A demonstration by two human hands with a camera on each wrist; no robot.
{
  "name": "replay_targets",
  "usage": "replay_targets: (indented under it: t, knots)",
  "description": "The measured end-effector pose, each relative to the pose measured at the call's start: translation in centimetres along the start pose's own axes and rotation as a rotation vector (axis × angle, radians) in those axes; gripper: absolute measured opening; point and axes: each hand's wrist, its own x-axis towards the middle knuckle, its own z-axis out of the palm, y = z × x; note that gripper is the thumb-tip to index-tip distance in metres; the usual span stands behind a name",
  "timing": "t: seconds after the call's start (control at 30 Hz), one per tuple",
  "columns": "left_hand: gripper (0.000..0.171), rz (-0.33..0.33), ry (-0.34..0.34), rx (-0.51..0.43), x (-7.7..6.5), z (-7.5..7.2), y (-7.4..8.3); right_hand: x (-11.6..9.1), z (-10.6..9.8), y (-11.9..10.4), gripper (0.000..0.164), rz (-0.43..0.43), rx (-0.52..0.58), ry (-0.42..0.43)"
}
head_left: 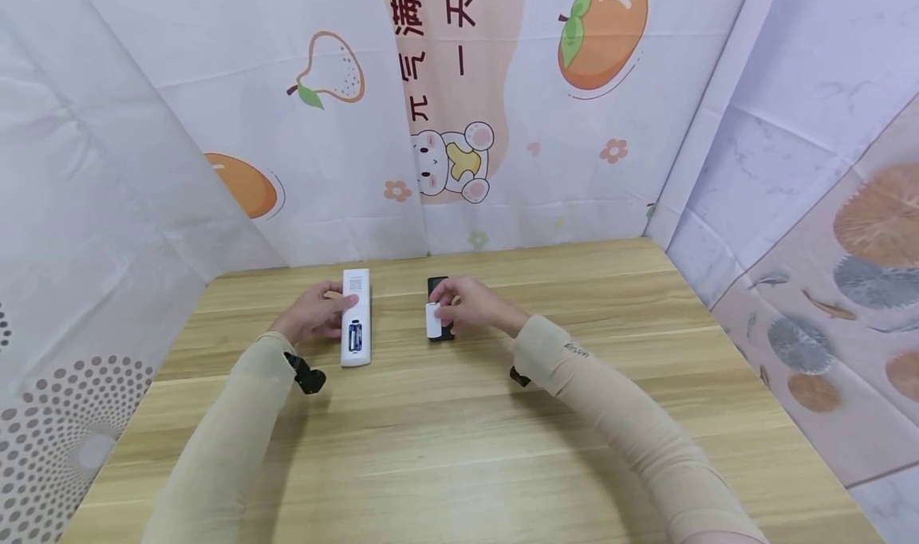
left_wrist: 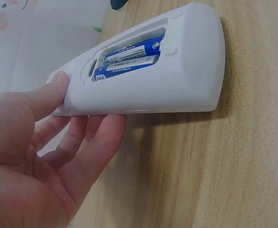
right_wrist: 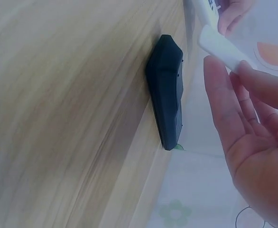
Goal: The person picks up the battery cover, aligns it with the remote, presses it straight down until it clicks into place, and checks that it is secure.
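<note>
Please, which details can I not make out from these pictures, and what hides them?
White remote's face opposite the batteries: turned away in every view.
Small print on its back, head view: too small to read.
Part of the black object, head view: behind the white cover and right hand.
Much of the white remote, right wrist view: cut off by the top edge.

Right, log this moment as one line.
left hand: holds white remote, two batteries exposed | right hand: pinches white cover | black object: on table
</note>
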Motion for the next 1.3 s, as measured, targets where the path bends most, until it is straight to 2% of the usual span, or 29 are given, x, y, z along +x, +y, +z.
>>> replay_targets:
  t: [0.3, 0.57, 0.77, 1.13, 1.3]
  knots:
    - [0.065, 0.015, -0.004, 0.019, -0.2, 0.2, 0.3, -0.4, -0.5, 0.3, 0.018, 0.014, 0.035, 0.015]
    - [0.068, 0.021, -0.007, 0.021, -0.4, 0.0, 0.3, -0.3, -0.2, -0.4, 0.018, 0.026, 0.023, 0.021]
    - [0.068, 0.029, -0.002, 0.021, -0.4, 0.1, 0.4, -0.2, 0.4, -1.3, 0.018, 0.027, 0.039, 0.007]
    - [0.058, 0.112, -0.007, 0.0, -0.4, -0.3, -0.2, 1.0, 2.2, -2.7, 0.017, -0.016, 0.069, 0.023]
    - [0.06, 0.113, -0.022, -0.015, -0.3, -0.5, 0.0, 1.6, 2.9, -3.0, 0.018, -0.01, 0.099, 0.0]
